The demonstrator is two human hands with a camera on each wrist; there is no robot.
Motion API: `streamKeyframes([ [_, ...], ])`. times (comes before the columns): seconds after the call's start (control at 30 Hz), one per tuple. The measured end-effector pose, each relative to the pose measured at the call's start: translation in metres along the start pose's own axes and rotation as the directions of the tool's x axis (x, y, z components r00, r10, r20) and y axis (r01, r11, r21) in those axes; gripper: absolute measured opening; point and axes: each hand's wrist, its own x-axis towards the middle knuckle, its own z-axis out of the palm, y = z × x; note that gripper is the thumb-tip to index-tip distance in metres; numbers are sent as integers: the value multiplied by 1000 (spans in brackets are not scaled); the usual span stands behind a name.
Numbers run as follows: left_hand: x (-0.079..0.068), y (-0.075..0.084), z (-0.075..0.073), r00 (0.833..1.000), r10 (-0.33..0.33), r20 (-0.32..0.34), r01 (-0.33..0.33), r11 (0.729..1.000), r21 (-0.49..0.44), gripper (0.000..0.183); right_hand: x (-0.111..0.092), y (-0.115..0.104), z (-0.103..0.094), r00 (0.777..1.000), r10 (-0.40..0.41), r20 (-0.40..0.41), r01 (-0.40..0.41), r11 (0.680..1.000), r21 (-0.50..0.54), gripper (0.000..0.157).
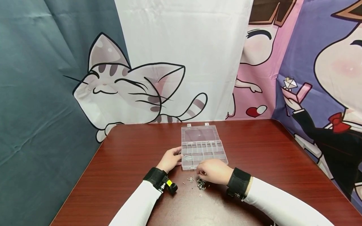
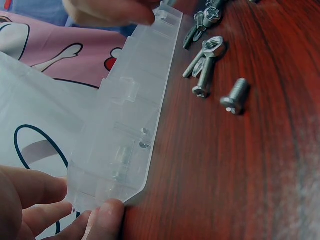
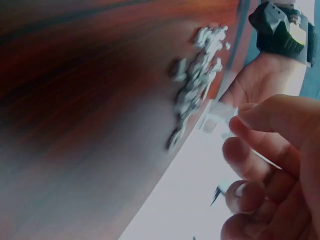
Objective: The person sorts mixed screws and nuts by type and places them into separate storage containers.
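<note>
A clear plastic compartment box [image 1: 204,154] stands on the table with its lid open towards the back. At its left front corner my left hand [image 1: 170,159] grips the box between thumb and fingers. My right hand [image 1: 216,171] is over the box's front edge with curled fingers. In the right wrist view its thumb [image 3: 267,116] and forefinger meet, and whether a small part sits between them is hidden. Just in front of the box lies a pile of small screws and nuts [image 1: 201,184]. Several long pins or screws [image 1: 188,157] show in a left compartment.
A lone nut [image 1: 200,195] lies nearest me. Left of the pile are a few loose pieces, among them a screw beside a nut [image 2: 214,46] and a short screw [image 2: 235,96]. The dark red table [image 1: 135,138] ends at a printed cloth backdrop [image 1: 181,37].
</note>
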Motion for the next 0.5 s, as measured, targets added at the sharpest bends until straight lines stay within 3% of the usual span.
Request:
streamKeyframes([
  [0.3,-1,-3,0,1000,10,-6,-10,1000,11,47,25,-25,3,999,-16,42,20,995,-100,13],
  [0.5,-2,-3,-1,1000,4,-9,-4,1000,14,47,34,-33,10,1000,-25,18,28,981,-193,21],
])
